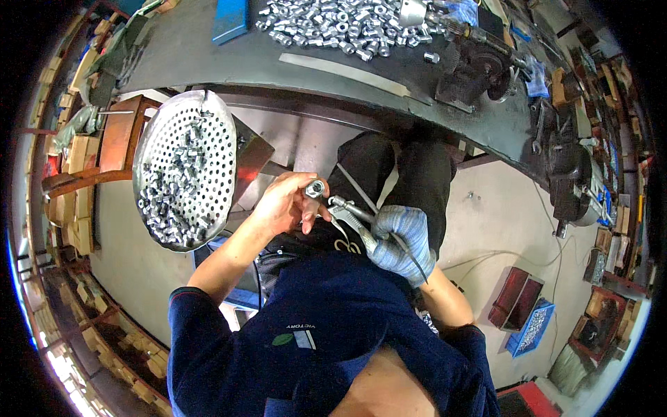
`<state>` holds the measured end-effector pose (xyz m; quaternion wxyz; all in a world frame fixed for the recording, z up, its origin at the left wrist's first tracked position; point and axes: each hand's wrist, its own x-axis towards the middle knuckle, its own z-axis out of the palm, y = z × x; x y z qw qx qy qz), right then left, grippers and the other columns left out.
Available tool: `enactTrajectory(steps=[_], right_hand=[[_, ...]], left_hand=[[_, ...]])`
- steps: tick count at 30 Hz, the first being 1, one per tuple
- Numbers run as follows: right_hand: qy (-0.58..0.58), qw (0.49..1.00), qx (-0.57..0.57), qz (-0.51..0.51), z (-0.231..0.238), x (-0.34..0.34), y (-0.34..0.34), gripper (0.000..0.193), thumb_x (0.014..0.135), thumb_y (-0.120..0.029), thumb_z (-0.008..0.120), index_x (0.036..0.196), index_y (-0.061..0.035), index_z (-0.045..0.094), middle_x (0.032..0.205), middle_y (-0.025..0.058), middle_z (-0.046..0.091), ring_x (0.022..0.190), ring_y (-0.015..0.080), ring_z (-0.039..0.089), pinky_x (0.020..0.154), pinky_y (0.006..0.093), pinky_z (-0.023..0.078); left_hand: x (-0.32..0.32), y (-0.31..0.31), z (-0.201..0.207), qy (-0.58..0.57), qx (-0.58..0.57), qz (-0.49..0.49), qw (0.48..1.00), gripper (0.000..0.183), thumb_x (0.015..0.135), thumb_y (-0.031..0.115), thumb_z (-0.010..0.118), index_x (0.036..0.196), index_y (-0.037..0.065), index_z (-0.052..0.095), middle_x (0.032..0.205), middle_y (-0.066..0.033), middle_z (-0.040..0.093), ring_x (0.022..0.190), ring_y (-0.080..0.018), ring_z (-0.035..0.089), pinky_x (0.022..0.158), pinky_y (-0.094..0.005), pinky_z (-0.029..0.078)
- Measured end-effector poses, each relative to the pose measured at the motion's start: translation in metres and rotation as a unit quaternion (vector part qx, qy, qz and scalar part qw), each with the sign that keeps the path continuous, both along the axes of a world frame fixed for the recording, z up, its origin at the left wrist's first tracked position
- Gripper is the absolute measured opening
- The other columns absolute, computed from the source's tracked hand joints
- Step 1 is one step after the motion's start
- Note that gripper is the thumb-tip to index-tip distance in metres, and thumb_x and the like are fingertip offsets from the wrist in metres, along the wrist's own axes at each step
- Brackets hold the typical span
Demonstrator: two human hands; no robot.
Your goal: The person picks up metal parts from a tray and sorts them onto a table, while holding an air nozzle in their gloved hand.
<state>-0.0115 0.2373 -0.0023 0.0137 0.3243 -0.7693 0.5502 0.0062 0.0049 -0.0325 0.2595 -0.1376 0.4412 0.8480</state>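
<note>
**Metal fitting held beside an air tool at a cluttered workbench**

At the far left, stacked cardboard boxes [78,201] are seen along the floor. Next to them, a round perforated metal tray [185,169] is tilted on its stand, with small silver fittings heaped in its lower part. Just right of the tray, the bare left hand [286,205] is closed around a small silver fitting [315,188], pinched between thumb and fingertips in front of the person's dark trousers. Just beside the fitting, the nozzle of a metal air tool [353,217] is pointed toward it; the tool is gripped by the gloved right hand [401,243], fingers wrapped about its handle. Above, a dark workbench [208,59] is loaded with a pile of loose fittings [340,24] and a blue box [231,19]. At the lower right, a blue crate [532,328] of parts is set on the floor.
</note>
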Motion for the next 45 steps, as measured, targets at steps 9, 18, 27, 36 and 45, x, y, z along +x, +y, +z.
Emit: enactTrajectory(steps=[9,18,27,36,45], right_hand=[[0.031,0.999,0.012,0.005,-0.002,-0.008,-0.006,0.036,0.065,-0.024,0.075,0.050,-0.0113,0.046,0.050,0.0102,0.046,0.045,0.0288,0.050,0.042,0.0348,0.039],[0.071,0.993,0.088,0.036,0.001,-0.013,-0.004,0.034,0.069,-0.029,0.073,0.051,-0.0104,0.051,0.049,0.0104,0.048,0.046,0.0303,0.054,0.044,0.0372,0.042],[-0.103,0.994,0.014,-0.013,-0.015,-0.007,-0.004,0.024,0.070,-0.013,0.073,0.056,-0.0071,0.055,0.050,0.0105,0.051,0.042,0.0210,0.052,0.044,0.0293,0.041],[0.050,0.997,0.051,-0.020,-0.016,-0.009,-0.004,0.031,0.068,-0.023,0.074,0.052,-0.0103,0.050,0.051,0.0107,0.050,0.045,0.0274,0.053,0.044,0.0344,0.042],[-0.029,0.999,-0.012,-0.034,-0.019,-0.008,-0.005,0.028,0.069,-0.016,0.073,0.054,-0.0093,0.051,0.051,0.0097,0.049,0.043,0.0266,0.051,0.043,0.0326,0.040]], left_hand=[[-0.003,0.000,0.008,0.034,0.013,0.011,0.999,0.048,0.093,0.038,0.047,0.088,-0.009,0.057,0.047,-0.0127,0.051,0.045,-0.0255,0.059,0.056,-0.0332,0.055],[-0.013,0.002,0.023,0.193,-0.205,-0.117,0.953,0.029,0.088,0.019,0.061,0.101,-0.006,0.057,0.074,-0.0127,0.064,0.054,-0.0133,0.061,0.045,-0.0222,0.047],[-0.014,0.006,0.019,0.201,-0.179,-0.095,0.958,0.024,0.082,0.002,0.065,0.105,-0.001,0.058,0.074,-0.0053,0.062,0.068,-0.0101,0.063,0.052,-0.0180,0.046],[-0.015,0.014,0.026,0.140,-0.130,-0.074,0.979,0.028,0.085,0.014,0.065,0.104,-0.006,0.057,0.074,-0.0079,0.063,0.066,-0.0148,0.063,0.068,-0.0254,0.049],[-0.017,0.012,0.015,0.173,-0.096,-0.025,0.980,0.030,0.080,0.012,0.068,0.102,-0.005,0.058,0.078,-0.0108,0.064,0.064,-0.0162,0.063,0.059,-0.0270,0.053]])
